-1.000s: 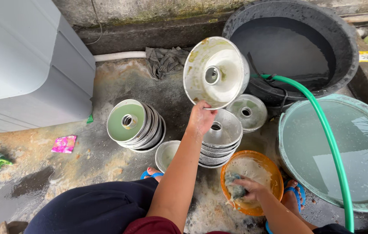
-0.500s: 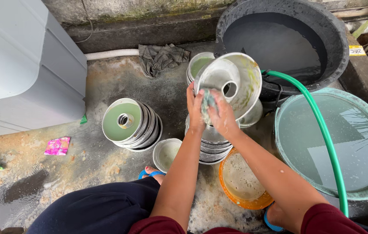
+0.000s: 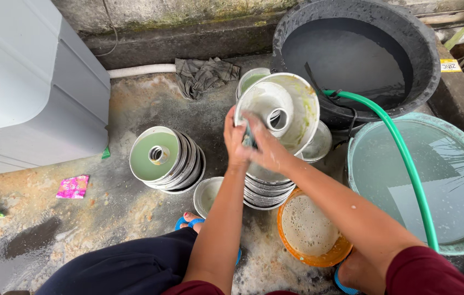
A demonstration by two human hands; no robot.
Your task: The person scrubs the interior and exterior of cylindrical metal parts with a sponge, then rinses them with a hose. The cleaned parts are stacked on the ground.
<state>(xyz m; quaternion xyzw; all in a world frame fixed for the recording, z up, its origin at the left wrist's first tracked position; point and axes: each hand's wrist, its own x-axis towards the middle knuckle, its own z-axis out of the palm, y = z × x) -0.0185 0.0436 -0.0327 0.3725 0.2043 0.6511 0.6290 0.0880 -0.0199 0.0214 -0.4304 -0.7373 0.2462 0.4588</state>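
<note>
Now both hands grasp one ring mould [image 3: 289, 112] — left hand [image 3: 236, 139], right hand [image 3: 265, 148] (two stacks [image 3: 166, 161] nearby)

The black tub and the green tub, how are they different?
The black tub is dark with tall walls and stands farther away; the green tub is pale green, shallower and closer. The green hose crosses over the green tub toward the black tub's rim. Both are round and hold water.
</note>
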